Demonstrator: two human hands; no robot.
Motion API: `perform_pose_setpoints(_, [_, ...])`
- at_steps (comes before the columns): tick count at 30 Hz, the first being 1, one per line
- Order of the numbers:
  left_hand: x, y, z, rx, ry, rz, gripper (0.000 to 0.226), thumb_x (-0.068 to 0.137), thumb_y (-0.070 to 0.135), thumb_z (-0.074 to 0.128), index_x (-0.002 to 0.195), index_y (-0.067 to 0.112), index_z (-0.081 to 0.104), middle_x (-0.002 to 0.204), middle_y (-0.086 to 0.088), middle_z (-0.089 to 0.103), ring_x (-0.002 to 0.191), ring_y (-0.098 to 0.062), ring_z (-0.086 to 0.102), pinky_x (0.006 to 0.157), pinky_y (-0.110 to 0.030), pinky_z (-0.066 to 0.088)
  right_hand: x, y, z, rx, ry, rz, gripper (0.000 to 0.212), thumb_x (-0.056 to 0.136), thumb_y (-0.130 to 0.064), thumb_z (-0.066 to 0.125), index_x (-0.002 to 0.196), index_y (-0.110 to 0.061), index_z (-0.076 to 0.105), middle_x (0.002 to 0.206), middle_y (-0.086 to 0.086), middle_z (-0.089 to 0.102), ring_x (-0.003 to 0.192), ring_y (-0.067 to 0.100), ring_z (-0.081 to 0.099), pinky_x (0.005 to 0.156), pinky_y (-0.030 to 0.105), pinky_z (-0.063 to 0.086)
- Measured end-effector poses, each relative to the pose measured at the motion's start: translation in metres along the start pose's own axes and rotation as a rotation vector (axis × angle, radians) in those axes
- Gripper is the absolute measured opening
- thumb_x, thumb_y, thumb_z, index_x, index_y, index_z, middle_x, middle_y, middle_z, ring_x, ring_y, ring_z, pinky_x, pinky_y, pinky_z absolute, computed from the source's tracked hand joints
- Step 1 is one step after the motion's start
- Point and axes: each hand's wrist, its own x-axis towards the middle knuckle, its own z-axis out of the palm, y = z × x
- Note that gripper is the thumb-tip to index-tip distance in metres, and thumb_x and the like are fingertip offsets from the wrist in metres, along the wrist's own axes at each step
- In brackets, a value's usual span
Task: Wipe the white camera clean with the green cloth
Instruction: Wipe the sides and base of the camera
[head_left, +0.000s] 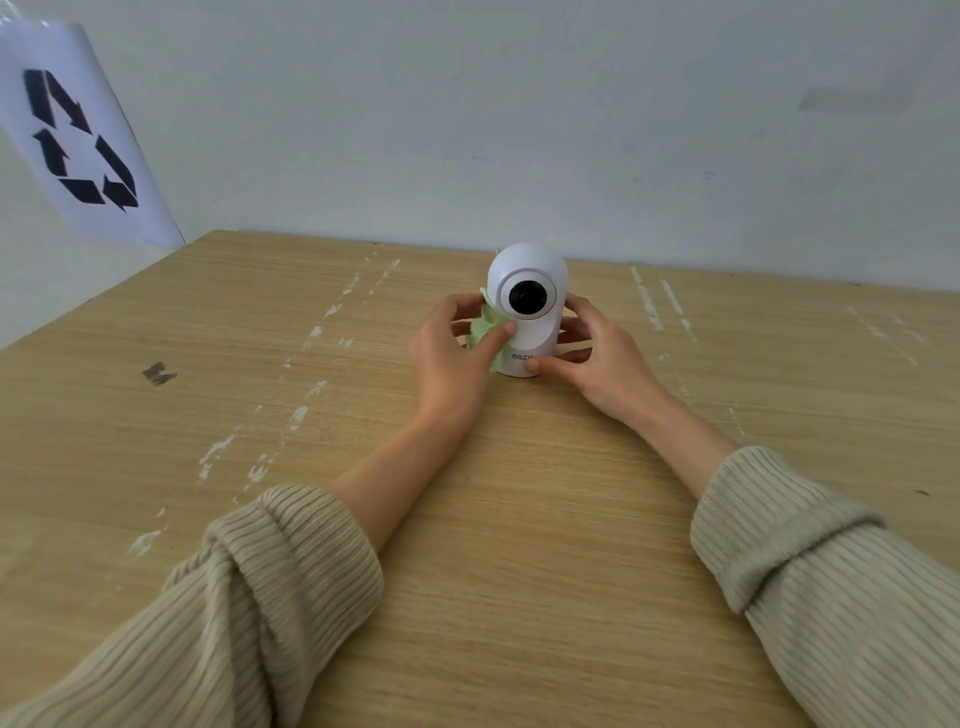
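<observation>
The white camera (529, 275) stands upright near the far middle of the wooden table (519, 519), its round black lens facing me. My left hand (449, 358) holds the crumpled green cloth (483, 330) and presses it against the camera's left side, thumb on the cloth close to the lens ring. Most of the cloth is hidden between palm and camera. My right hand (597, 358) grips the camera's base and right side, its thumb across the front of the base over part of the printed logo.
A white sheet with a black recycling symbol (78, 137) hangs on the left wall above the table's far left corner. A plain wall runs right behind the camera. The tabletop carries white scuffs (298, 415) and a dark smudge (158, 373).
</observation>
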Motion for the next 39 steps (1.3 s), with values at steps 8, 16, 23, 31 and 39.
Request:
perform_pose_setpoints(8, [0.006,-0.003,-0.01,0.068,-0.134,-0.041,0.044,0.069,0.029,0.082,0.105,0.019,0.059,0.099,0.011,0.063,0.088,-0.001,0.059,0.069,-0.014,0.046,0.001,0.004,-0.002,0.024,-0.025,0.002,0.08,0.07,-0.021,0.082,0.138,-0.022,0.04,0.124,0.007,0.061,0.101,0.013,0.063,0.089,0.034,0.054])
perform_pose_setpoints(16, [0.007,-0.012,-0.01,0.153,-0.151,-0.077,0.037,0.062,0.036,0.086,0.078,0.014,0.061,0.085,0.003,0.068,0.087,-0.013,0.066,0.072,-0.028,0.052,0.001,0.006,-0.001,0.029,-0.019,0.0,0.079,0.071,-0.019,0.082,0.138,-0.022,0.041,0.124,0.005,0.061,0.102,0.012,0.062,0.088,0.03,0.053])
perform_pose_setpoints(23, [0.009,-0.013,-0.011,0.348,-0.205,0.086,0.036,0.061,0.034,0.086,0.074,0.011,0.061,0.081,0.0,0.061,0.078,-0.015,0.058,0.061,-0.016,0.04,0.002,0.008,-0.001,0.032,-0.016,-0.008,0.08,0.07,-0.021,0.082,0.139,-0.023,0.04,0.125,0.005,0.06,0.101,0.011,0.062,0.087,0.025,0.051])
perform_pose_setpoints(31, [0.026,-0.008,-0.027,0.504,-0.307,0.16,0.028,0.064,0.02,0.084,0.083,0.003,0.072,0.082,-0.005,0.065,0.081,-0.017,0.059,0.066,-0.023,0.04,0.003,0.01,0.0,0.043,-0.013,-0.01,0.079,0.071,-0.019,0.082,0.138,-0.023,0.041,0.124,0.005,0.061,0.097,0.012,0.063,0.082,0.02,0.05])
perform_pose_setpoints(39, [0.028,-0.002,-0.049,-0.001,-0.02,-0.278,0.021,0.069,0.02,0.083,0.081,0.008,0.069,0.07,0.0,0.06,0.068,-0.014,0.056,0.059,-0.021,0.042,-0.006,-0.001,-0.004,0.053,0.041,0.016,0.066,0.077,-0.019,0.077,0.134,-0.02,0.044,0.126,0.0,0.058,0.105,0.007,0.056,0.084,0.023,0.05])
